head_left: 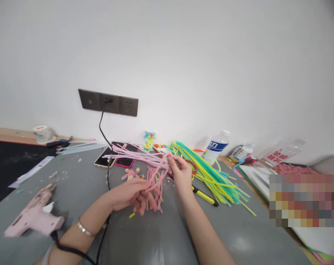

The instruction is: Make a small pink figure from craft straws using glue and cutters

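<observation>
My left hand (136,193) and my right hand (180,171) are both closed on a bent pink pipe cleaner (159,165). Its loop top is pinched between the thumb and finger of my right hand, and its lower ends run to the fingertips of my left. Below it, several short pink pipe cleaners (159,203) lie on the grey table, partly behind my left fingers. Just beyond that hand is a small pink figure with yellow ears (131,173). Long pale pink pipe cleaners (139,156) lie behind.
Green and yellow pipe cleaners (213,173) spread to the right, near a yellow utility knife (204,195) and a bottle (216,146). A pink glue gun (34,215) lies left; its black cord (108,169) passes my left forearm. Two phones (107,156) lie behind.
</observation>
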`<state>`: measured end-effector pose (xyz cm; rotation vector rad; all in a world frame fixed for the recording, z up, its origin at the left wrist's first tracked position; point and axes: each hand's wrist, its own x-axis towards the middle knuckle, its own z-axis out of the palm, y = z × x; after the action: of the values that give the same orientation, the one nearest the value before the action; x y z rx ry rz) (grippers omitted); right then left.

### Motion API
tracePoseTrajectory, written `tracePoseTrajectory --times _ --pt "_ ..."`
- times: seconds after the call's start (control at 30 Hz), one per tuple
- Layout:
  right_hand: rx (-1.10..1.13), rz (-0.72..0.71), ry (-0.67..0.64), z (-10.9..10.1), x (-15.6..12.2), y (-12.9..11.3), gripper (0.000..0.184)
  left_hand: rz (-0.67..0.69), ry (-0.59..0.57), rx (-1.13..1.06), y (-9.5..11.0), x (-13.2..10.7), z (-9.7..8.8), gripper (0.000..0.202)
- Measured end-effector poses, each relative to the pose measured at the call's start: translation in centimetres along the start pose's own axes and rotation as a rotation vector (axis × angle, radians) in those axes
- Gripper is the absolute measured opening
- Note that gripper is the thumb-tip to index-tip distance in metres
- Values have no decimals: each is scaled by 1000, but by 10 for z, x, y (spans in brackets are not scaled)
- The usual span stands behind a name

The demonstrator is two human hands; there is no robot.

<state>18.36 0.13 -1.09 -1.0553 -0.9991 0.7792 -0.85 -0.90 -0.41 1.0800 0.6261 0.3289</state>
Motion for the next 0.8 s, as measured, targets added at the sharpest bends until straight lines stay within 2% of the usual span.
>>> tracePoseTrajectory --times 0.37,0.8 --pt "-46 -49 52 7 -4 -12 26 -29 -108 75 -3 0 -2 46" --pt "-45 -116 69 9 -8 -10 18 -43 -173 151 -1 -1 0 53"
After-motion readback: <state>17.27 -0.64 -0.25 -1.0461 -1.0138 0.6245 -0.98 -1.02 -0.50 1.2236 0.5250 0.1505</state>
